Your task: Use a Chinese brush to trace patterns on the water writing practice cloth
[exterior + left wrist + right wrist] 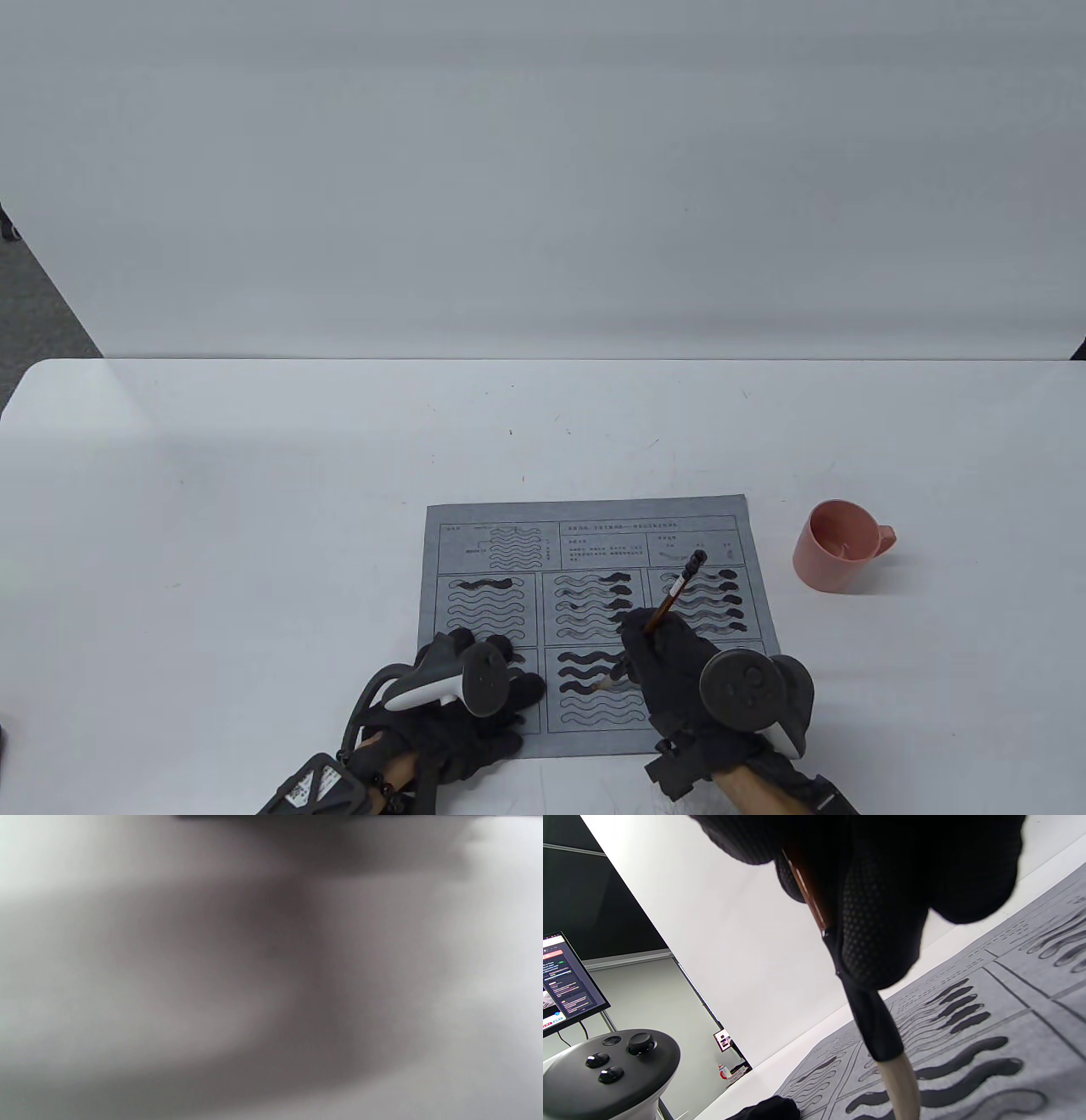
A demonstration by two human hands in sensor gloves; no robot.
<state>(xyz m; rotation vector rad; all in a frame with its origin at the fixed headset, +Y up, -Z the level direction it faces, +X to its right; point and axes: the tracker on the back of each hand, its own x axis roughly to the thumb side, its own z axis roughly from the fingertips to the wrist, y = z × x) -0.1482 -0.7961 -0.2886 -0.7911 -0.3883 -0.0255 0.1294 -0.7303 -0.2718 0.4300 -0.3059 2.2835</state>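
**Hands at work: right one inking the lower middle panel, left one pinning the cloth**

Right hand (679,671) grips the brush (672,594) with its fingers closed round the shaft, handle leaning up and away from the wrist, pale tip (901,1086) down on the practice cloth (594,628) just left of its knuckles. Left hand (462,688) lies on the cloth's near-left corner and holds nothing; how far its fingers are spread is hard to tell under the tracker, and its wrist view is pure blur.

To do this stroke well, I would keep the left hand pressing so the cloth cannot creep, and lead the tip along the printed wave outline at steady pressure, filling the band edge to edge like the dark waves just beyond the tip. Several outlines nearer the right wrist look unfilled.

Beyond and to the right of the right hand, well apart from it, a pink cup (840,548) stands upright on the worktop (254,509). Presumably it holds water, but no level can be made out.
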